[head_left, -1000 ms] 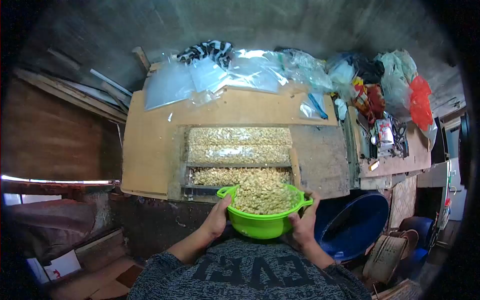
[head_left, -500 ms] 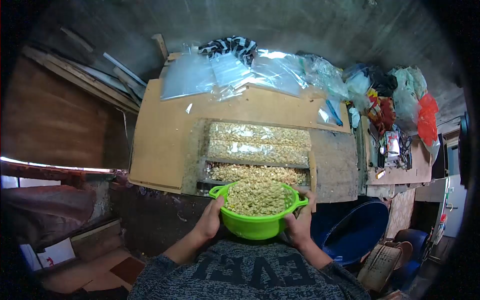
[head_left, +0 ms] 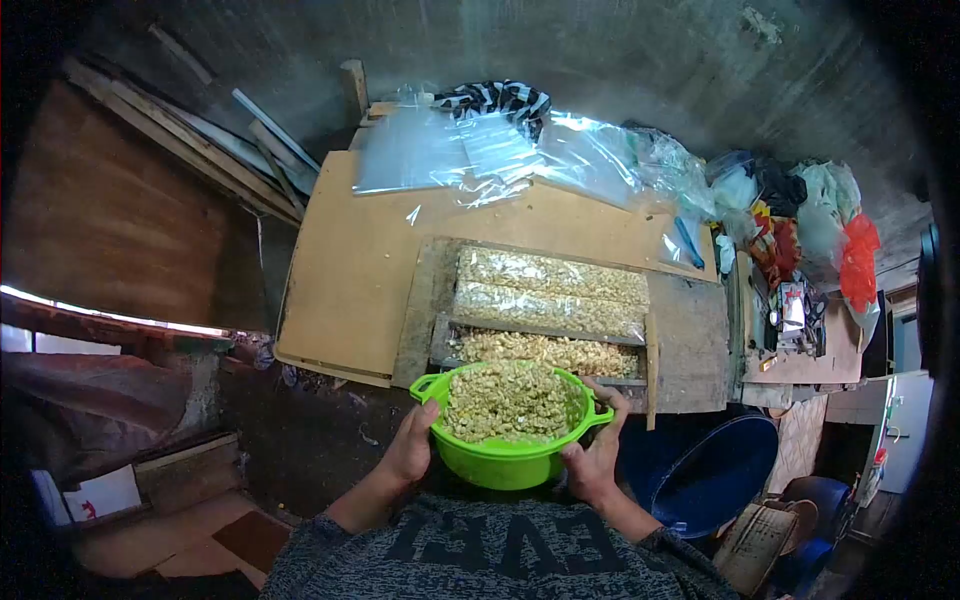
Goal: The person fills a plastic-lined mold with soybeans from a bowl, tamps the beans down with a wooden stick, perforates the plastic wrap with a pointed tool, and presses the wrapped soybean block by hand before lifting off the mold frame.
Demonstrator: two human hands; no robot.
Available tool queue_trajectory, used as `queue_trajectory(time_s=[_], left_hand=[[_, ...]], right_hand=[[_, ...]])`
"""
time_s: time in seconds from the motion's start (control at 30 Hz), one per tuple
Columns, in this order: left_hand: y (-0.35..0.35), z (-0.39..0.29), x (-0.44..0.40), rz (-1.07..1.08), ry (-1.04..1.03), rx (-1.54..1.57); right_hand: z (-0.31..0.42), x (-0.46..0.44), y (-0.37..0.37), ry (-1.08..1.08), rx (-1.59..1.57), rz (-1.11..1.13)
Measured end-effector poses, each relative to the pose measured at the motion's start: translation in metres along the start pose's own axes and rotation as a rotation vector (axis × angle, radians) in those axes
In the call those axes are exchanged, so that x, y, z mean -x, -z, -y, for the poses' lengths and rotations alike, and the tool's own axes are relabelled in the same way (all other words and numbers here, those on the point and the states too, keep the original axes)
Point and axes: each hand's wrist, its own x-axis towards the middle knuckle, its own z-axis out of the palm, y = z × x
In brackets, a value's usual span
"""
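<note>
A bright green plastic bowl (head_left: pixel 500 468) with two side handles is held level in front of my chest. Pale, clumpy puffed grain (head_left: pixel 512 402) fills much of it. My left hand (head_left: pixel 408 448) grips the bowl at its left handle, and my right hand (head_left: pixel 596 452) is closed round the right handle and side. Just beyond the bowl, a wooden mould (head_left: pixel 440 330) lies on the table. Its nearest slot holds loose puffed grain (head_left: pixel 545 352), partly hidden by the bowl's rim. Farther back, two rows of the grain lie under shiny clear plastic (head_left: pixel 550 290).
Clear plastic sheets (head_left: pixel 400 150) lie along the back of the wooden table (head_left: pixel 340 260). Several plastic bags (head_left: pixel 740 185) are piled at the back right. A large blue drum (head_left: pixel 710 465) stands below the table's right edge. A wooden stick (head_left: pixel 652 370) lies beside the mould.
The view has shifted, so the table sits slightly farther right. The bowl remains in both hands; the grain in it, blurred before, now looks still and sits lower in the bowl.
</note>
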Motion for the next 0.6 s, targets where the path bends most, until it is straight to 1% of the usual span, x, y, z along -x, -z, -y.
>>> queue_trajectory(time_s=[0.03,0.1,0.13,0.17,0.23,0.27,0.3,0.37,0.47,0.57,0.6], left_hand=[[0.002,-0.002,-0.002,0.0,0.002,0.0],[0.004,-0.007,-0.005,-0.053,0.051,0.068],[0.005,-0.009,-0.007,-0.051,0.037,0.066],[0.007,-0.011,-0.006,-0.05,0.022,0.044],[0.006,-0.013,-0.003,-0.054,0.012,0.005],[0.002,-0.017,0.003,0.012,-0.039,0.155],[0.007,-0.009,0.006,0.002,-0.02,0.161],[0.024,-0.001,-0.008,-0.016,0.062,0.151],[0.026,0.002,-0.001,-0.009,0.086,0.128],[0.02,0.001,0.007,0.006,0.107,0.158],[0.016,-0.003,0.011,-0.007,0.142,0.264]], right_hand=[[0.001,-0.002,-0.003,0.067,-0.003,0.001],[0.007,-0.012,-0.005,-0.113,0.016,0.064],[0.004,-0.012,-0.005,-0.112,0.094,0.081],[0.003,-0.011,-0.009,-0.099,0.093,0.083],[0.001,-0.005,-0.016,0.06,0.006,0.033],[-0.001,-0.004,-0.017,0.086,-0.062,0.024],[-0.001,-0.008,-0.011,-0.026,0.069,0.071],[-0.007,-0.01,-0.008,-0.133,0.134,0.11],[-0.02,0.003,-0.011,-0.08,0.041,0.116],[-0.023,0.008,-0.005,-0.024,0.084,0.135],[-0.022,0.009,-0.005,-0.045,0.036,0.145]])
